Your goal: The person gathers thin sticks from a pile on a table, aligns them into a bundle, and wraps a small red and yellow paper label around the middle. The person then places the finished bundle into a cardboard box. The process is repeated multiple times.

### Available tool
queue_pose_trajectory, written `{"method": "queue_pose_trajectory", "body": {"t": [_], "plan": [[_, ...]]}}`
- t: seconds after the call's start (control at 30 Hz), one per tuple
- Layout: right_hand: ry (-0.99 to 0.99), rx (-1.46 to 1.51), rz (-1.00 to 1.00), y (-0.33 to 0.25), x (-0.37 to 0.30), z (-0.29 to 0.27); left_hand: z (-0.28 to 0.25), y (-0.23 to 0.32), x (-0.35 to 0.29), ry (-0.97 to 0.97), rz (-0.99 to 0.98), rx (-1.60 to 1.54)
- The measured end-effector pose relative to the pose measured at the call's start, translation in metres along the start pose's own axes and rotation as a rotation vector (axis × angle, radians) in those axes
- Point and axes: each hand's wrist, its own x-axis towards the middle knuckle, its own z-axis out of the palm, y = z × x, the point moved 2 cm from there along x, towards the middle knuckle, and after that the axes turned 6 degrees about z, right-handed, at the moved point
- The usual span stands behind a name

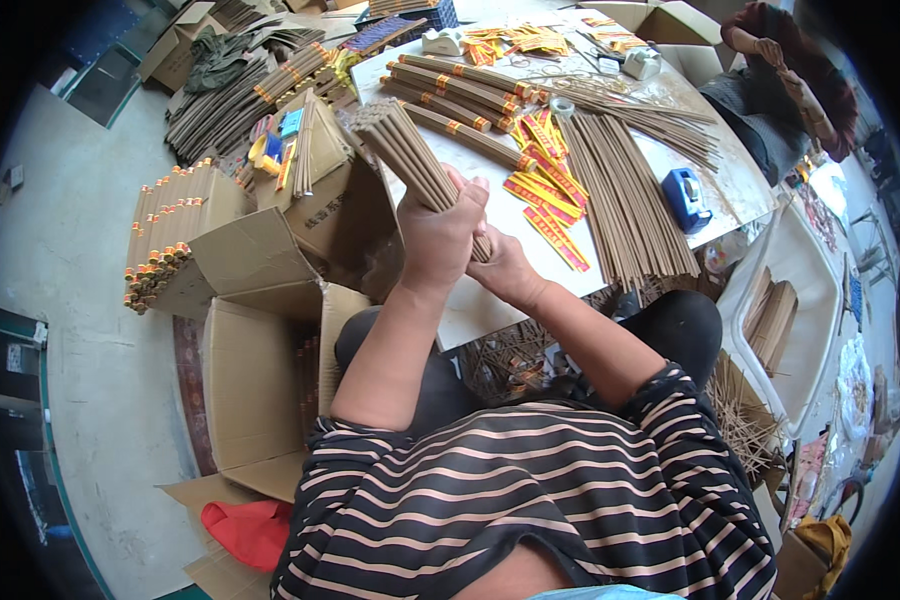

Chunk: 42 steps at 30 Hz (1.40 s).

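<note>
A thick bundle of brown incense sticks (406, 158) is tilted over the near edge of the white table (470, 310). My left hand (438, 228) wraps around its middle, fingers closed. Lower down, my right hand (510, 272) is closed around the bundle's near end, partly hiding it. No paper band shows on the part I can see. Just beyond my hands lie red and yellow paper labels (548, 190) in a loose pile. Right of them spreads a layer of loose incense sticks (625, 205). Several banded incense bundles (455, 95) rest farther back.
A blue tape dispenser (684, 200) stands at the table's right side. Open cardboard boxes (260, 390) are at my left, near stacked banded bundles (175, 225). A white tub (815, 345) holding sticks is at right. Another person (790, 90) sits across the far right corner.
</note>
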Motion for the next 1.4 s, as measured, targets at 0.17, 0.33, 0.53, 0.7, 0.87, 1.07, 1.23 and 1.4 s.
{"method": "queue_pose_trajectory", "body": {"t": [0.17,0.33,0.53,0.7,0.87,1.07,1.23,1.4], "plan": [[0.003,0.021,-0.005,-0.002,-0.002,-0.002,0.003,-0.011,-0.001,-0.058,0.064,0.142],[0.010,-0.092,0.047,-0.017,-0.012,-0.007,0.008,0.009,0.006,0.038,-0.071,-0.109],[-0.241,0.085,0.380,-0.061,-0.044,-0.008,-0.002,0.031,0.011,0.036,-0.236,-0.298],[-0.410,0.353,0.461,-0.056,-0.065,-0.007,0.006,0.014,-0.039,-0.088,-0.469,-0.423],[-0.176,0.093,0.314,-0.068,-0.066,-0.010,0.017,0.026,-0.043,0.004,-0.318,-0.234],[-0.237,-0.280,0.270,-0.031,-0.083,-0.030,0.016,0.056,-0.017,-0.025,-0.095,-0.192],[0.068,0.218,0.043,-0.068,-0.052,-0.089,0.013,0.049,-0.028,-0.100,-0.145,-0.043],[-0.116,0.330,-0.203,-0.162,-0.042,-0.069,0.034,0.024,-0.045,-0.336,-0.238,0.217]]}}
